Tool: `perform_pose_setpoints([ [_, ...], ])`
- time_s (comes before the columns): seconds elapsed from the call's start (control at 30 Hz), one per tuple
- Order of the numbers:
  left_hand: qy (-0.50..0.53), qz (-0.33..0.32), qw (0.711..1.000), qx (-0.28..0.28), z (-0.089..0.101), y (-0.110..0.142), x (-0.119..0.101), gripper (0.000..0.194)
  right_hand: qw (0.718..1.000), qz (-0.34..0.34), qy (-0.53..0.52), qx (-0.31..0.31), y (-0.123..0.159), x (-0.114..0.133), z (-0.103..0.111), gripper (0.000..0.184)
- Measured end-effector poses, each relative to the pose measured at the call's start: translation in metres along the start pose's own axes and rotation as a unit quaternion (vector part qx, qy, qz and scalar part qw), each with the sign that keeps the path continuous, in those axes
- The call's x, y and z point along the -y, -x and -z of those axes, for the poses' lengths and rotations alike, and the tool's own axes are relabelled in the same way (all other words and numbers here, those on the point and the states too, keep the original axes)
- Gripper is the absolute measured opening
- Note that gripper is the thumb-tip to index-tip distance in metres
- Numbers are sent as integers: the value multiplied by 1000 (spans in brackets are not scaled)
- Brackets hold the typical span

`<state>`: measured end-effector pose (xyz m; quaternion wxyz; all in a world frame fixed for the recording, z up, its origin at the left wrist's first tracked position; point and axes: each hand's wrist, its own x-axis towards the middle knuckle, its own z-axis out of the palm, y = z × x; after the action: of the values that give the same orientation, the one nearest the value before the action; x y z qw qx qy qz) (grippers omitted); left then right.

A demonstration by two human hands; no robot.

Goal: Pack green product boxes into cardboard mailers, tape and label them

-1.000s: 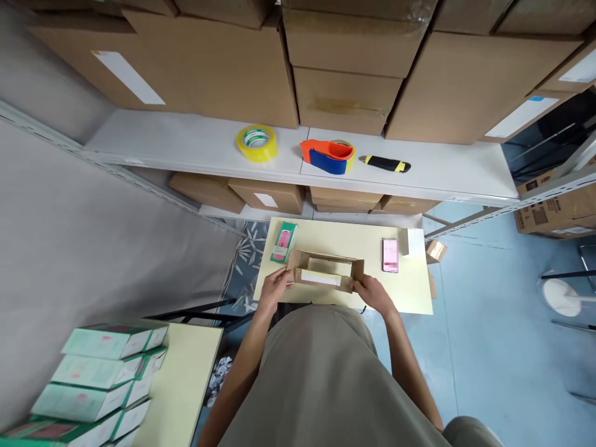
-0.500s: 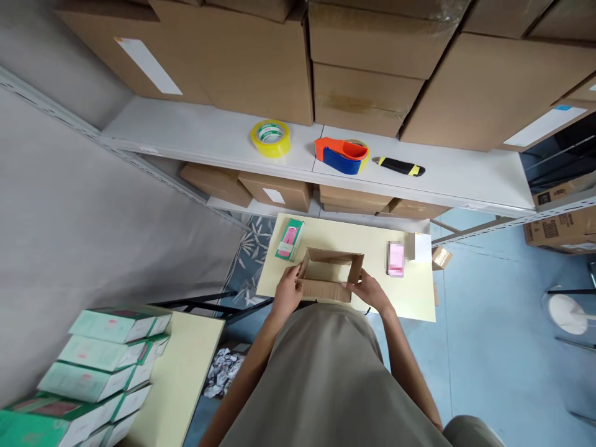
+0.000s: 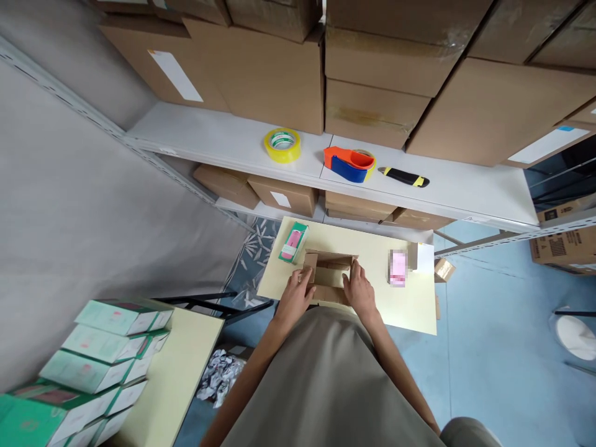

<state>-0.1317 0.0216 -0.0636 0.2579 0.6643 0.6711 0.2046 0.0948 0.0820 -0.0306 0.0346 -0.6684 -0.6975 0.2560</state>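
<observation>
A small cardboard box (image 3: 329,294) stands at the front of the pale yellow table (image 3: 288,282), its top open. Pale yellow, like the tabletop, shows inside it. My left hand (image 3: 295,295) grips its left side, fingers over the flap there. On the opposite side my right hand (image 3: 361,290) holds the right edge, fingers over it and the thumb toward the inside. Behind the box to the left lies a green carton with a pink front (image 3: 293,242). To the right is a pink item (image 3: 398,268), blurred out, beside a small white box (image 3: 423,258).
Above the table a grey shelf (image 3: 223,133) carries a yellow tape roll (image 3: 282,145), an orange and blue tape dispenser (image 3: 349,164), a utility knife (image 3: 404,177) and large cartons (image 3: 274,74). Stacked green and white boxes (image 3: 100,341) stand on a side table (image 3: 195,347) at left.
Both hands have shifted from the box's outer lower sides up over its side edges. The left flap now leans inward. The camera view has tilted slightly.
</observation>
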Motion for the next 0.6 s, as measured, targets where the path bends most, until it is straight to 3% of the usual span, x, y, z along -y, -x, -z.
perform_pose_setpoints([
  [0.2,-17,-26,999,18,3,2,-6,53,999,13,-27,13,-22,-13,15,51],
  [0.37,-11,-41,998,51,5,5,4,68,996,69,-19,51,-36,-30,9,48],
  [0.47,-12,1,999,38,10,1,9,55,994,54,-91,22,-30,-40,1,49],
  [0.6,-21,73,997,-19,12,-8,14,64,978,98,-183,13,-18,-52,4,47],
])
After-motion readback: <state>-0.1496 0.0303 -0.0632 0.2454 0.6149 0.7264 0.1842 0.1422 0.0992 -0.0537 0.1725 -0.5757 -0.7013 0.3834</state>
